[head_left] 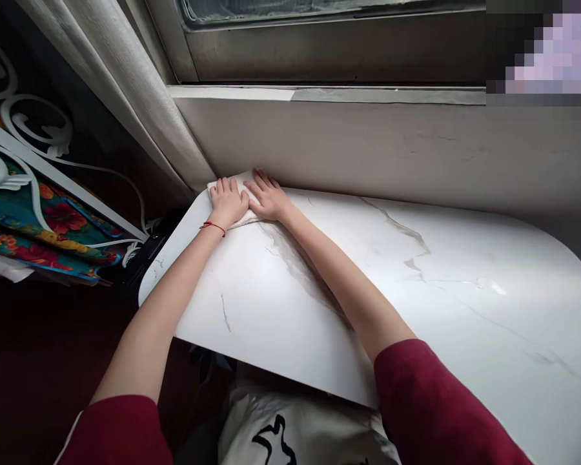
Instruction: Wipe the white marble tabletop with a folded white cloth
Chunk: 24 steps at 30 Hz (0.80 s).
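Note:
A white cloth [241, 182] lies flat at the far left corner of a white, marble-patterned table [290, 310]. My left hand [228, 202] presses down on its left part, fingers stretched out over it, with a red string bracelet on the wrist. Beside it, my right hand [269, 197] rests flat with fingers spread on the cloth's right part. The two thumbs come close together in the middle. Parts of the cloth are hidden beneath both palms.
The table's back edge meets a pale wall [348, 145] below a window [319, 10]. A curtain [126, 84] hangs at the left corner. Left of the table stand a white scrolled metal frame [62, 171], floral fabric [62, 223] and white cables [130, 252].

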Available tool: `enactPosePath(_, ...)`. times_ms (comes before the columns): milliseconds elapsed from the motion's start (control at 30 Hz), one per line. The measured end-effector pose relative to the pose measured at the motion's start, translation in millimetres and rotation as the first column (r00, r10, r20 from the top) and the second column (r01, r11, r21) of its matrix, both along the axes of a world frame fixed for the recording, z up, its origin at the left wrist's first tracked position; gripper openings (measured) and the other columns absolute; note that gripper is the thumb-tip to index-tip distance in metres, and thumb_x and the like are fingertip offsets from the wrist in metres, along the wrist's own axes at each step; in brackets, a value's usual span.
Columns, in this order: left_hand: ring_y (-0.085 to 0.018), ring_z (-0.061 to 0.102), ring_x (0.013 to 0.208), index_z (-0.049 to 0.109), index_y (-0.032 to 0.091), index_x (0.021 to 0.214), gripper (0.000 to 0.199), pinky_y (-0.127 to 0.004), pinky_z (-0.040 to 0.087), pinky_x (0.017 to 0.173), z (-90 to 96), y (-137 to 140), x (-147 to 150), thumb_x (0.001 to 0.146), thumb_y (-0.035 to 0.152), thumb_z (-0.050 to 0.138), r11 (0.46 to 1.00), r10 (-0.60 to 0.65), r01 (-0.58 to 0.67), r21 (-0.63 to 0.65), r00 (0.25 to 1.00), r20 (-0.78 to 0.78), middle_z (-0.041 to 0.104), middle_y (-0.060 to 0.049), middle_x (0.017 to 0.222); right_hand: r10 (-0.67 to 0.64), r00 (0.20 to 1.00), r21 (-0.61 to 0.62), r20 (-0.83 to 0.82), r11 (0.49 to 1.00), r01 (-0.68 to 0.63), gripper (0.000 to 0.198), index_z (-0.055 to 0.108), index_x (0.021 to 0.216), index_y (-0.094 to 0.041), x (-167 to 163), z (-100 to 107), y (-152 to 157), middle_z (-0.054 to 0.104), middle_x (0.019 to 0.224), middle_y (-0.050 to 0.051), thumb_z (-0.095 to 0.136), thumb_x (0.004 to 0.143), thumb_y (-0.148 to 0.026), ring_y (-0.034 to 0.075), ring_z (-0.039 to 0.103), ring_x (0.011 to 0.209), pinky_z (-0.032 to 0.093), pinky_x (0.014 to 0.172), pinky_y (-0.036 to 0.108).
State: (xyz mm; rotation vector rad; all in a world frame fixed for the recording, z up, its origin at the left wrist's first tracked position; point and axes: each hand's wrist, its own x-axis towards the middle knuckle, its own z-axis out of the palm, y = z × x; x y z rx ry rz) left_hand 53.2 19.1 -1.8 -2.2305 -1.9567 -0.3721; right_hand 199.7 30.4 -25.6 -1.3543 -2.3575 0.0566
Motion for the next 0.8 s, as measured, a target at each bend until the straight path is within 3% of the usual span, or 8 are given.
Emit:
enactPosePath(233,-0.036,0.023,0.153,0.039,-0.003,0.146,0.064,-0.052,0.021,0.12,-6.3,3.8,-7.3,0.095,0.035,0.034,1.0,-0.019,0.019,0.007,0.999,0.051,0.034,-0.029,0.159,0.036,0.998,0.006,-0.045,0.999,-0.036,0.059,0.045,0.15,-0.012,0.8,-5.6,3.6,0.028,0.165,0.017,0.041,0.1,-0.043,0.034,0.022,0.154,0.026,0.121,0.055)
enactPosePath(367,-0.034,0.033,0.148,0.039,0.002,0.148,0.062,-0.052,0.024,0.119,-5.5,1.8,-6.7,0.095,0.035,0.033,0.999,-0.047,0.047,0.017,0.998,0.046,0.041,-0.026,0.156,0.021,0.999,-0.01,-0.035,1.0,-0.022,0.06,0.045,0.15,-0.013,1.3,-5.3,1.4,0.028,0.165,0.016,0.041,0.099,-0.044,0.034,0.023,0.153,0.026,0.121,0.054)
enactPosePath(500,-0.036,0.046,0.136,0.043,0.0,0.144,0.062,-0.05,0.03,0.114,-1.2,-6.2,-3.4,0.094,0.035,0.036,0.998,-0.047,0.047,0.034,0.999,0.009,0.053,-0.026,0.143,-0.007,1.0,-0.018,-0.022,1.0,0.007,0.059,0.045,0.151,-0.013,1.4,-3.4,-7.4,0.031,0.164,0.016,0.04,0.1,-0.041,0.036,0.027,0.15,0.028,0.119,0.055)
enactPosePath(667,-0.037,0.046,0.134,0.044,0.0,0.144,0.061,-0.049,0.031,0.113,1.6,-30.7,0.9,0.095,0.035,0.039,0.997,-0.074,0.075,0.034,0.997,-0.032,0.053,-0.026,0.142,-0.015,0.999,0.012,0.037,1.0,0.015,0.058,0.044,0.15,-0.01,5.5,0.5,-37.8,0.032,0.162,0.021,0.038,0.099,-0.039,0.041,0.028,0.147,0.034,0.112,0.054)
enactPosePath(800,-0.038,0.045,0.136,0.042,-0.002,0.145,0.062,-0.05,0.03,0.114,-1.6,-69.2,2.3,0.096,0.036,0.038,0.99,-0.134,0.137,0.042,0.988,-0.073,0.052,-0.027,0.142,0.001,0.988,0.06,0.157,0.998,-0.011,0.061,0.04,0.149,-0.004,12.9,4.3,-81.9,0.03,0.159,0.03,0.038,0.099,-0.038,0.047,0.028,0.145,0.036,0.105,0.055)
